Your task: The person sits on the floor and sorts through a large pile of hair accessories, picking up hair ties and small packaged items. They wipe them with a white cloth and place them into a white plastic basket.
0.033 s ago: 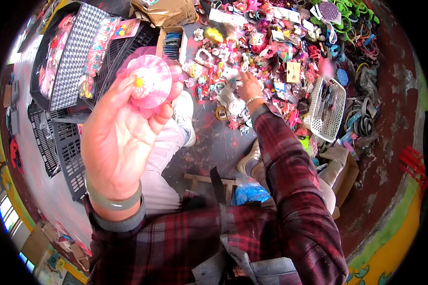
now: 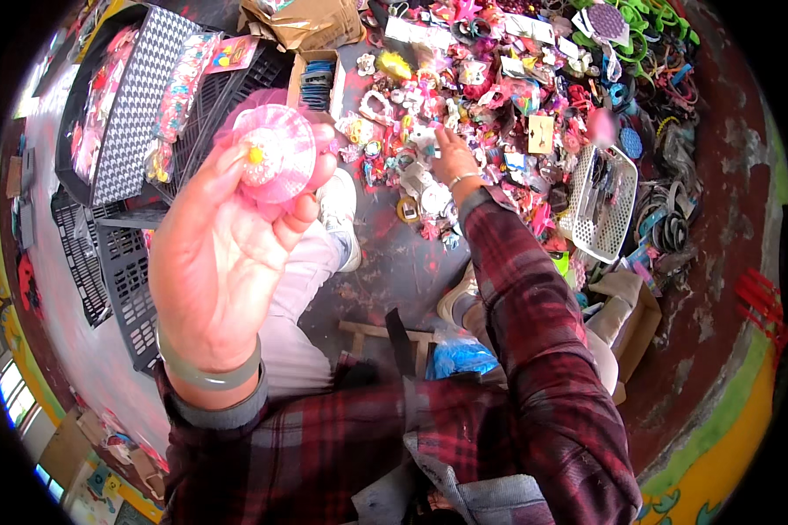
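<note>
Raised at the left, my left hand (image 2: 228, 236) is closed on a pink mini hat hair ornament (image 2: 286, 149). It has a sheer ruffled brim, pink netting and a yellow centre, and my thumb and fingers grip its edge. My right hand (image 2: 455, 161) reaches down to a wide pile of hair accessories (image 2: 486, 92) on the floor. Its fingers are stretched out at small pieces beside a white one, and nothing shows in them. Whether the fingertips touch a piece, I cannot tell. Just below lie pale round pieces (image 2: 433, 198).
A white perforated basket (image 2: 601, 203) stands right of the pile, near black headbands (image 2: 670, 226). At the left are a houndstooth-patterned box (image 2: 131, 114) and black plastic crates (image 2: 130, 280). A narrow carton (image 2: 318, 83) holds dark blue cards. A blue plastic bag (image 2: 461, 354) lies near my legs.
My right hand has shifted slightly left over the pile, and its fingers look more stretched out. My left hand stays almost still with the hat ornament in it.
</note>
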Available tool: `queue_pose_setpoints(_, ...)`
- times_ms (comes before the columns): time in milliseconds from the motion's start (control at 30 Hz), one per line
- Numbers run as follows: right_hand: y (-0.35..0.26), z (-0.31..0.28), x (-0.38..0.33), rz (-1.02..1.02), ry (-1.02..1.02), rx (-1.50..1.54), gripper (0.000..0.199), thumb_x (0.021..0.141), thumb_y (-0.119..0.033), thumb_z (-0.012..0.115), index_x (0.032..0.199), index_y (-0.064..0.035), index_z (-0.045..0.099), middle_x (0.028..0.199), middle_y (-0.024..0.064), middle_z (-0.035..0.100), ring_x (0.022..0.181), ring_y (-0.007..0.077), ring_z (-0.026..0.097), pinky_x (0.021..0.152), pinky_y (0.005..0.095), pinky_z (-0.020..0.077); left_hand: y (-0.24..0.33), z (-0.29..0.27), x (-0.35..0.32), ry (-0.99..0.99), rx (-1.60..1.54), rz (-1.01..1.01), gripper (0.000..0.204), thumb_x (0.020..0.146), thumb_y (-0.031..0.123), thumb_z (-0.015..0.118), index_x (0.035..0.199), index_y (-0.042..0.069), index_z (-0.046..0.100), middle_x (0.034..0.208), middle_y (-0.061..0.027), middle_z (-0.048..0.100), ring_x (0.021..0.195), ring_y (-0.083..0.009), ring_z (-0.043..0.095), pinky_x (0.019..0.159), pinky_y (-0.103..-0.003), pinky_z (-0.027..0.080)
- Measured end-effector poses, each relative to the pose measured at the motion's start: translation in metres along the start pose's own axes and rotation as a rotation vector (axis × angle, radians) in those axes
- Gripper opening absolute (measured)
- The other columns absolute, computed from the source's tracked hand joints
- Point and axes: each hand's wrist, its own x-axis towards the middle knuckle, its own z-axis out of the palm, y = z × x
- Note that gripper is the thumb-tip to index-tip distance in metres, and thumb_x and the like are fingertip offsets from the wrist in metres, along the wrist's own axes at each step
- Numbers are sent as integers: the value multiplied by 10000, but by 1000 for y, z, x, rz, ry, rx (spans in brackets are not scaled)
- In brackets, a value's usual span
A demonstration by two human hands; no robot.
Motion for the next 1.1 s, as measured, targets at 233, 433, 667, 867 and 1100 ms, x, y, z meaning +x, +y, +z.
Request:
queue_pose_setpoints(233, -20, 10, 24, 280, -194, 48, 393, 796, -206, 489, 1155, -54, 436, 1180, 206, 499, 1028, 367, 527, 860, 405, 432, 4, -5, 2, 57, 15, 1, 409, 887, 134, 446, 1235, -61, 355, 1216, -271, 439, 1020, -322, 546, 820, -359, 480)
queue_pose_setpoints(433, 26, 57, -5, 232, -193, 39, 314, 747, -217, 563, 1039, -102, 559, 936, 179, 619, 889, 346, 587, 777, 412, 466, 3, -3, 2, 4, 1, -28, 422, 887, 142, 452, 1236, -70, 349, 1213, -269, 442, 1027, -323, 543, 838, -362, 470)
queue_pose_setpoints(667, -18, 10, -17, 168, -107, 24, 397, 787, -226, 490, 1165, -106, 496, 1175, 200, 492, 988, 350, 551, 802, 436, 458, 2, -3, 1, 17, 23, -27, 428, 885, 150, 456, 1236, -71, 349, 1216, -269, 440, 1034, -321, 539, 838, -357, 469)
queue_pose_setpoints(867, -18, 10, 36, 176, -221, 50, 718, 724, -228, 606, 1342, -129, 253, 1382, 217, 235, 1134, 351, 453, 901, 404, 414, -2, 1, 4, 26, 45, -33, 404, 889, 157, 449, 1225, -57, 376, 1221, -277, 432, 1027, -313, 543, 806, -352, 487)
queue_pose_setpoints(1100, 1, 42, 12, 176, -72, 107, 284, 749, -184, 561, 1029, -140, 551, 986, 200, 550, 980, 344, 538, 798, 412, 462, -4, 3, 5, 27, 42, -40, 408, 888, 157, 452, 1230, -51, 374, 1222, -283, 426, 1023, -324, 541, 806, -360, 490)
